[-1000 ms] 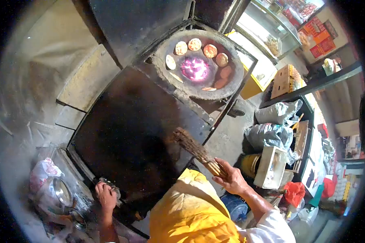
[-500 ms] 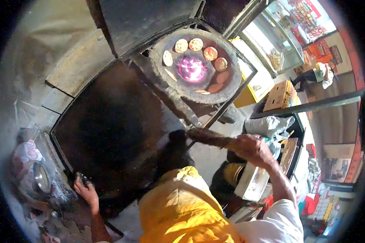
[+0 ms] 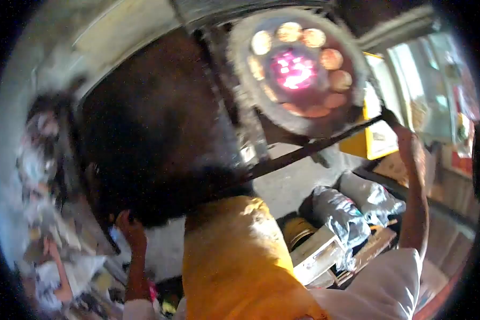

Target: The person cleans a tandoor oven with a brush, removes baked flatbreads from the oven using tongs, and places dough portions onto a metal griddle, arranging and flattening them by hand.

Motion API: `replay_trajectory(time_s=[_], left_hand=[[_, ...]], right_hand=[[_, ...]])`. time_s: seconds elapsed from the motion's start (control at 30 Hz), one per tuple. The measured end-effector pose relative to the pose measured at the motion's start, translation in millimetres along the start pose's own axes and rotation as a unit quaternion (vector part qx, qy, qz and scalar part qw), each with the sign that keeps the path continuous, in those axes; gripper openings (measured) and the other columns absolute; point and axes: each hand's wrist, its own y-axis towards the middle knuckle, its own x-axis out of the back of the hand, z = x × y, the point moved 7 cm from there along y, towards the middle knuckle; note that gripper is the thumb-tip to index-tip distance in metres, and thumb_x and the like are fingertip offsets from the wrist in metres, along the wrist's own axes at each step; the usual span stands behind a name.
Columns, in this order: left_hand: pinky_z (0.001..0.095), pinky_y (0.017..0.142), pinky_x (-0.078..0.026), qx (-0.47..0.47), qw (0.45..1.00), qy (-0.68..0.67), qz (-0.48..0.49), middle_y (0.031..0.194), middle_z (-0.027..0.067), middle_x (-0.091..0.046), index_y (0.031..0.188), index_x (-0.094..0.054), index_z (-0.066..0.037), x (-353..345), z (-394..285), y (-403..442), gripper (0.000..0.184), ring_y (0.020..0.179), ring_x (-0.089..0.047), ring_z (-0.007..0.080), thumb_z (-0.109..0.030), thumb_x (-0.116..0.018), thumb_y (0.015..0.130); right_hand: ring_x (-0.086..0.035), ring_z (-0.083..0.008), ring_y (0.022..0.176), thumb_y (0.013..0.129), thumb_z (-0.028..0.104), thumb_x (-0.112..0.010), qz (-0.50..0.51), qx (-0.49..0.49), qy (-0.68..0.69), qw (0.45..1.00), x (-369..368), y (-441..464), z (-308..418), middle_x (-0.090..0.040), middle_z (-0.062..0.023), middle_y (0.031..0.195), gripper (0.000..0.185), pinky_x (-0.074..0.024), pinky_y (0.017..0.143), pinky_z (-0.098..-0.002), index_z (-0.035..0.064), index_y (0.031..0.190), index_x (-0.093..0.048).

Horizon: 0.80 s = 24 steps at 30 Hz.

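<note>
Round oven (image 3: 241,53), upper right of centre, open at the top, with a thick, pale, rough rim. Flatbreads (image 3: 289,32), round, ranged in a ring against the inner wall: paler along the far side, redder toward the right and near sides. Glowing coals (image 3: 295,69), pink-white, in the middle of the ring.

Dark bar (image 3: 314,146), slanting up to the right past the near side of the oven. Right hand (image 3: 402,130), at the upper right end of the bar, arm outstretched; dark and blurred about the fingers, so cannot tell whether open, closed or gripping anything.

Dark tabletop (image 3: 149,122), broad, left of the oven. Left hand (image 3: 129,224), at the near left corner of the tabletop, fingers bent; blurred, so cannot tell whether gripping anything.

Yellow apron (image 3: 234,250), between the two arms. Yellow-sided case (image 3: 376,106), just right of the oven; glass display case (image 3: 429,80) beyond. Below the bar, to the right: two grey plastic bags (image 3: 338,216), side by side; pale box (image 3: 320,256), tilted in view; yellow container (image 3: 298,232), beside the box. Lower left: bare forearm (image 3: 63,269) of another person, well apart from the left hand.
</note>
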Motion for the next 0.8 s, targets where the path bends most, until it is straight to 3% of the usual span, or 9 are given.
replay_trajectory(time_s=[0.13,0.3,0.37,0.43,0.47,0.53,0.63,0.7,0.8], left_hand=[[0.0501,0.114,-0.033,0.010,0.999,0.031,0.024,0.135,0.0199,-0.056,0.130,-0.056,-0.002,-7.9,15.2,-57.8,0.037,0.133,-0.046,0.0413,-0.007,-0.057,0.093],[0.0465,0.097,-0.047,0.092,0.984,-0.071,0.134,0.123,0.0204,-0.059,0.125,-0.058,-0.005,-54.8,76.8,-143.3,0.033,0.113,-0.057,0.0405,-0.004,-0.057,0.092],[0.0451,0.093,-0.049,0.053,0.971,-0.173,0.155,0.120,0.0201,-0.059,0.124,-0.059,-0.005,-48.7,27.9,-136.6,0.032,0.108,-0.059,0.0394,-0.004,-0.058,0.092],[0.0443,0.087,-0.052,0.087,0.948,-0.155,0.264,0.114,0.0198,-0.063,0.124,-0.059,-0.005,-62.6,28.2,-149.6,0.032,0.102,-0.063,0.0382,-0.006,-0.058,0.092],[0.0442,0.087,-0.052,0.183,0.894,-0.232,0.338,0.109,0.0198,-0.065,0.123,-0.059,-0.004,-83.5,49.7,-173.7,0.031,0.100,-0.064,0.0364,-0.011,-0.057,0.093],[0.0438,0.086,-0.052,0.158,0.885,-0.215,0.382,0.107,0.0199,-0.066,0.122,-0.060,-0.003,-97.3,56.6,-184.0,0.030,0.097,-0.065,0.0354,-0.014,-0.057,0.094],[0.0426,0.083,-0.053,0.069,0.897,-0.186,0.396,0.105,0.0195,-0.067,0.120,-0.062,-0.003,-107.2,69.8,-191.1,0.029,0.090,-0.065,0.0321,-0.018,-0.055,0.096],[0.0404,0.082,-0.053,0.130,0.881,-0.270,0.367,0.104,0.0180,-0.067,0.121,-0.061,-0.003,-125.5,104.4,-204.5,0.029,0.090,-0.066,0.0288,-0.015,-0.056,0.096],[0.0360,0.080,-0.053,0.365,0.791,-0.373,0.319,0.101,0.0142,-0.067,0.121,-0.061,-0.003,-125.7,119.9,-200.2,0.029,0.090,-0.065,0.0227,-0.011,-0.059,0.094]], right_hand=[[-0.068,-0.0319,0.095,0.094,0.029,-0.055,0.006,0.097,-0.018,0.995,-15.1,-2.2,19.9,-0.070,-0.0132,0.103,0.030,-0.0538,0.078,-0.0455,0.0178,0.119,-0.067],[-0.067,-0.0306,0.092,0.092,0.024,-0.058,0.016,0.217,-0.056,0.974,7.4,-66.2,91.1,-0.069,-0.0131,0.099,0.030,-0.0530,0.076,-0.0445,0.0128,0.119,-0.066],[-0.066,-0.0301,0.090,0.091,0.022,-0.059,0.019,0.264,-0.081,0.961,24.2,-102.0,126.2,-0.068,-0.0131,0.098,0.030,-0.0527,0.075,-0.0441,0.0108,0.119,-0.065],[-0.066,-0.0295,0.089,0.091,0.020,-0.060,0.020,0.319,-0.115,0.940,38.5,-139.0,167.9,-0.068,-0.0131,0.096,0.030,-0.0524,0.074,-0.0437,0.0089,0.118,-0.065],[-0.066,-0.0293,0.088,0.090,0.019,-0.061,0.021,0.345,-0.129,0.930,45.8,-157.6,189.4,-0.068,-0.0131,0.095,0.030,-0.0522,0.074,-0.0435,0.0079,0.118,-0.064],[-0.065,-0.0287,0.087,0.090,0.016,-0.062,0.029,0.382,-0.102,0.918,66.0,-192.7,229.2,-0.067,-0.0130,0.094,0.031,-0.0519,0.073,-0.0431,0.0059,0.118,-0.064],[-0.068,-0.0242,0.088,0.086,0.008,-0.066,0.146,0.307,0.233,0.911,98.3,-228.1,258.8,-0.072,-0.0135,0.097,0.028,-0.0544,0.077,-0.0355,0.0009,0.113,-0.068],[-0.067,-0.0161,0.081,0.084,0.006,-0.069,0.191,0.199,0.376,0.885,112.1,-233.7,251.4,-0.074,-0.0117,0.093,0.028,-0.0548,0.074,-0.0306,-0.0016,0.111,-0.070],[-0.070,-0.0187,0.080,0.089,0.009,-0.065,0.037,0.144,0.368,0.918,100.2,-228.3,221.0,-0.075,-0.0115,0.094,0.025,-0.0563,0.071,-0.0328,0.0016,0.112,-0.071]])
